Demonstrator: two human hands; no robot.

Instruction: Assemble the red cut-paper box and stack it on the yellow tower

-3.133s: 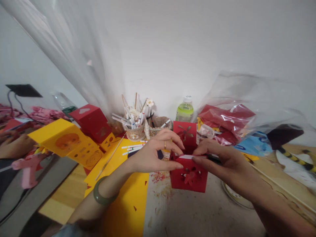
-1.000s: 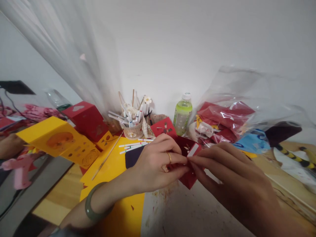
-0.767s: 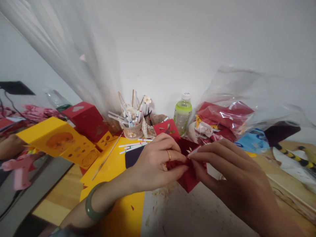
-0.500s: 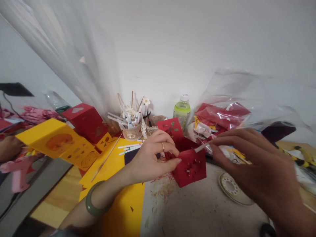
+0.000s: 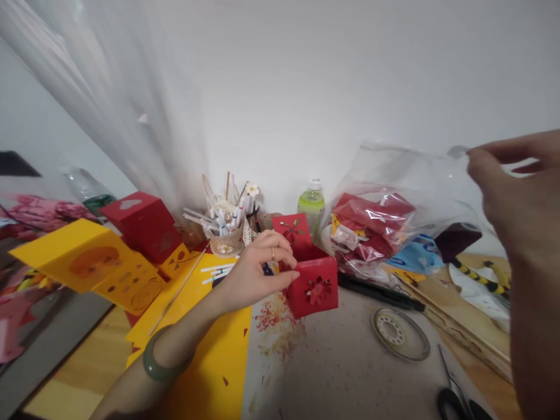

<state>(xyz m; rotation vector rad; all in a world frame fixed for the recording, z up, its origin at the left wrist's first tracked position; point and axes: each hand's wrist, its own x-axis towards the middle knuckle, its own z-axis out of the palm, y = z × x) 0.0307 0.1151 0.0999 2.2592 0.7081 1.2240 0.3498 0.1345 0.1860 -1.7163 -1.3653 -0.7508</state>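
A red paper box (image 5: 312, 274) with flower-shaped cut-outs (image 5: 318, 291) sits just below and right of centre, its back flap (image 5: 280, 223) raised. My left hand (image 5: 262, 268) has its grip pinched on the box's left upper edge; squeezing too hard could crease the thin wall or tear it at the cut-outs. At upper right, my right hand (image 5: 525, 181) has its grip closed on a small pale piece (image 5: 457, 151), too blurred to name; a loosened pinch might lose it near the clear plastic bag (image 5: 385, 166). Lower right on the grey desk (image 5: 350, 373) lie a tape roll (image 5: 394, 331) and scissors (image 5: 448, 402); a careless downward reach could catch the blades.
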